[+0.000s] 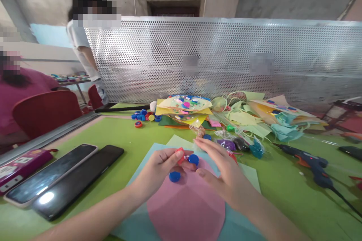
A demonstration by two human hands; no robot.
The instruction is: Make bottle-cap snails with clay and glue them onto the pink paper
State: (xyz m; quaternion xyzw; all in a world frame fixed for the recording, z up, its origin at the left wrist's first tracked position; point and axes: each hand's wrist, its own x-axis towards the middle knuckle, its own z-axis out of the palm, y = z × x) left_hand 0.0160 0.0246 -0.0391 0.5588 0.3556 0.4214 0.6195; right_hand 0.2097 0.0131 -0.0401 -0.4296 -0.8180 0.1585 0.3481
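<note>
Green worktop (113, 131): pink paper (185, 211) already laid over blue paper (132, 216), one blue cap (174, 176) on top, another cap (194, 159) beside the left hand (161, 163). Red piece (180, 153) pinched there, seemingly unplaced; right hand's (223, 173) fingers (212, 153) spread, apparently holding nothing.

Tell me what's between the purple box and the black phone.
Head view: a pale-edged phone lies between the purple box and the black phone.
</note>
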